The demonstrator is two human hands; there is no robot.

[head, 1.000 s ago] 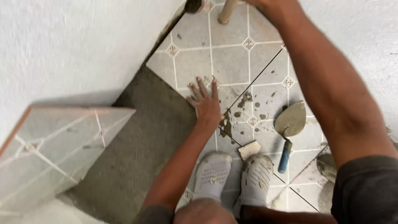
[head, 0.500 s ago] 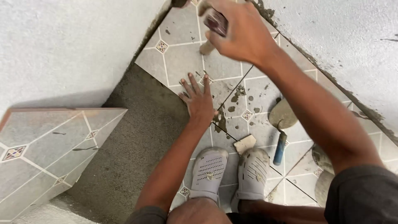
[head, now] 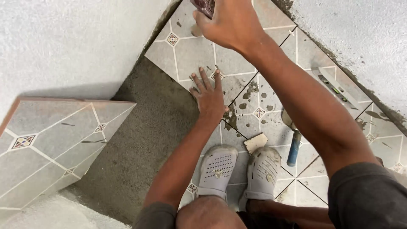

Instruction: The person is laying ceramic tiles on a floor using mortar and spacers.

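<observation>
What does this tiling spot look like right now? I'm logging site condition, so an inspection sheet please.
Surface: patterned floor tiles smeared with mortar; bare mortar bed beside them.
Job's things: left hand flat on newest tile; right hand grips a dark tool above it.
Clutter: blue-handled trowel, tile offcut, spirit level.
Hands: bare.
Cables: nothing seen.
Surroundings: white walls, spare tile leaning.

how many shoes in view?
2. Left shoe and right shoe, side by side on the tiled floor, below the left hand. None seem hidden.
</observation>
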